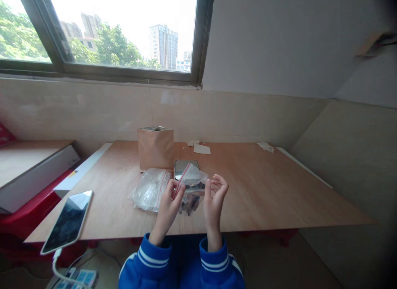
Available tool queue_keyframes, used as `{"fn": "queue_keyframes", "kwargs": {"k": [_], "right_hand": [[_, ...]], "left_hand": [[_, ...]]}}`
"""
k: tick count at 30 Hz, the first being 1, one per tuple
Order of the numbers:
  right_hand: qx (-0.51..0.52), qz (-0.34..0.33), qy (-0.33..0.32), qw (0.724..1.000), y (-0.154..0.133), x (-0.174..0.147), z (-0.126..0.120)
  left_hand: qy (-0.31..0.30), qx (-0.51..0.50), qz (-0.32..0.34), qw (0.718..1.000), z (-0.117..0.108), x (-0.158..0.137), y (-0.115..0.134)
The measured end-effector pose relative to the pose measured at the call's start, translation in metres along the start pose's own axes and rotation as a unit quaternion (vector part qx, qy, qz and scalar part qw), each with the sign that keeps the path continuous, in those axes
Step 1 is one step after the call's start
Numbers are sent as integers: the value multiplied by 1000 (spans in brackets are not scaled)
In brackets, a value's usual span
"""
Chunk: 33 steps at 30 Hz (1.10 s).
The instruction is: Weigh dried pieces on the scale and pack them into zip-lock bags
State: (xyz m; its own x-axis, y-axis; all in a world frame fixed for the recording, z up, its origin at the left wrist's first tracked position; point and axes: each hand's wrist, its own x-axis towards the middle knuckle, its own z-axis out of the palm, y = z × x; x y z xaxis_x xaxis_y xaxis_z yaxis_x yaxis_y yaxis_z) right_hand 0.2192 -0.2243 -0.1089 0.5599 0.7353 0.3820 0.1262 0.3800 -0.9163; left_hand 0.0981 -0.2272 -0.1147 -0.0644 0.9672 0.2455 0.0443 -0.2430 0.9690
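Observation:
Both my hands hold up a small clear zip bag (192,189) with a red seal strip and dark pieces inside, above the near edge of the wooden table (263,189). My left hand (170,202) pinches the bag's left top edge. My right hand (214,197) grips its right side, fingers curled. A pile of empty clear zip bags (149,189) lies just left of the held bag. Behind it stands a brown paper pouch (155,148), open at the top, with a small flat scale or dark-screened device (182,167) beside it.
A phone (68,220) lies at the table's near left corner, cabled to a power strip (77,277) on the floor. White paper scraps (201,148) and crumbs (266,146) sit by the back wall. A white box (37,173) rests on red furniture at left.

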Motion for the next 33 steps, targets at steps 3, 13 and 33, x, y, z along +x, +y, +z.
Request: {"fn": "queue_keyframes", "kwargs": {"k": [3, 13, 33], "right_hand": [[-19, -11, -104, 994, -1, -12, 7], [42, 58, -306, 949, -7, -20, 10], [-53, 0, -280, 959, -8, -18, -2]], "left_hand": [[44, -62, -31, 997, 7, -2, 0], [59, -116, -63, 989, 6, -7, -5], [-15, 134, 120, 984, -8, -11, -8]]}}
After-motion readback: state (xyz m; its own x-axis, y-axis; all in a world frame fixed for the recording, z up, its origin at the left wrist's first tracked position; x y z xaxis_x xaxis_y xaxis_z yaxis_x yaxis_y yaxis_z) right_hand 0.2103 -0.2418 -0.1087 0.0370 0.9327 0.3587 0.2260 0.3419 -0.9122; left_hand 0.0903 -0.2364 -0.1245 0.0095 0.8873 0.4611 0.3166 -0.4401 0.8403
